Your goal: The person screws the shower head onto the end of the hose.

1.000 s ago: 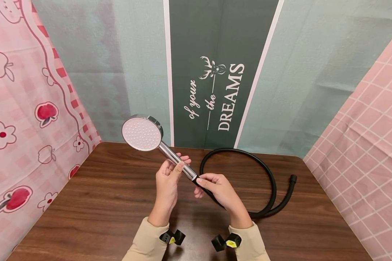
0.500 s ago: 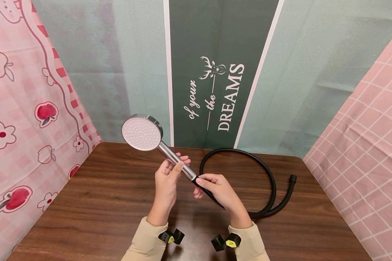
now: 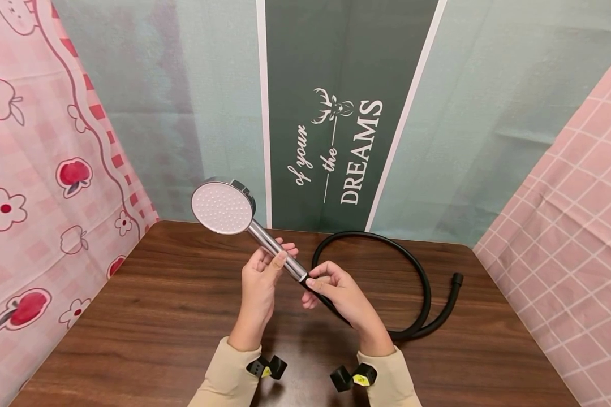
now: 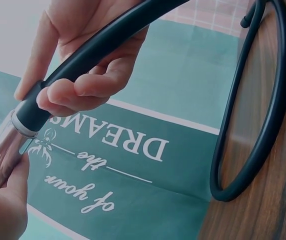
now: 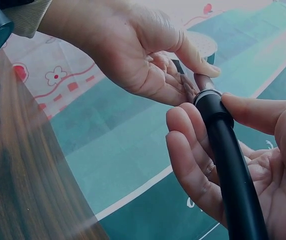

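Showerhead [image 3: 256,228] aslant, spray face [image 3: 222,207] far left, handle base [image 3: 298,272] near right.

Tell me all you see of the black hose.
The black hose looks smooth and rubbery, with a thicker collar at each end. One end meets the shower handle, where the right hand holds it; whether it is fastened, I cannot tell. The rest loops across the wooden table, its other end free.
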Available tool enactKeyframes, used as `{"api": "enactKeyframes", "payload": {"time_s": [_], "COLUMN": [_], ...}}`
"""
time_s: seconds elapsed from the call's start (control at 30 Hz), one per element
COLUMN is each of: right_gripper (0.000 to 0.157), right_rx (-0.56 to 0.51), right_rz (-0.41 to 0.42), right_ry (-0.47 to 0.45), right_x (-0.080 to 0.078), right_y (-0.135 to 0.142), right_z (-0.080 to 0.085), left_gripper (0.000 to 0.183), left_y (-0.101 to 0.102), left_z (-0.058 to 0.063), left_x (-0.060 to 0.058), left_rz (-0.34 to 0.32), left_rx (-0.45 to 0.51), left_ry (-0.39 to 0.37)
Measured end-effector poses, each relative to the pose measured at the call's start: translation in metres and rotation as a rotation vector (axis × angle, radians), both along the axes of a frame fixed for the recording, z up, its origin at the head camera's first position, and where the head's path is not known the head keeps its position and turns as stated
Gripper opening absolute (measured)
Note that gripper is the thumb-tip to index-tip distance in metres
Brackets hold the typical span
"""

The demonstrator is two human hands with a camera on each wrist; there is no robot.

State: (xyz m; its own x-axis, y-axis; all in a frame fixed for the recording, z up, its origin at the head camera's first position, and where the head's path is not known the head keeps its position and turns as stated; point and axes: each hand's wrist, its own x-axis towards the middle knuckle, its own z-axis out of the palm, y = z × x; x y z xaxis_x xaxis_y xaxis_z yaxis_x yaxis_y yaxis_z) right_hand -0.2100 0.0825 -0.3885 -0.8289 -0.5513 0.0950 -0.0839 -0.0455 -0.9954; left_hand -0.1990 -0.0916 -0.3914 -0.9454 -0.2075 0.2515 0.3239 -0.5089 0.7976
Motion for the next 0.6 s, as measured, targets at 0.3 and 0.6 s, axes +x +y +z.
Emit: {"api": "enactKeyframes", "payload": {"time_s": [0.3,0.6], "right_gripper": [0.017,0.036], "right_rx": [-0.012,0.057], "right_rz": [-0.011,-0.080], "right_ry": [0.047,0.053], "right_x": [-0.0002,0.0018], "right_y": [-0.0011,-0.0030], "right_z": [0.0000,0.0016], "left_gripper": [0.020,0.021], "left_y": [0.0008,0.0017], "left_z": [0.0004,0.0010], "left_x": [-0.0001,0.0001], "left_rz": [0.013,0.013], "left_rx": [0.005,0.003], "left_ry": [0.002,-0.006]}}
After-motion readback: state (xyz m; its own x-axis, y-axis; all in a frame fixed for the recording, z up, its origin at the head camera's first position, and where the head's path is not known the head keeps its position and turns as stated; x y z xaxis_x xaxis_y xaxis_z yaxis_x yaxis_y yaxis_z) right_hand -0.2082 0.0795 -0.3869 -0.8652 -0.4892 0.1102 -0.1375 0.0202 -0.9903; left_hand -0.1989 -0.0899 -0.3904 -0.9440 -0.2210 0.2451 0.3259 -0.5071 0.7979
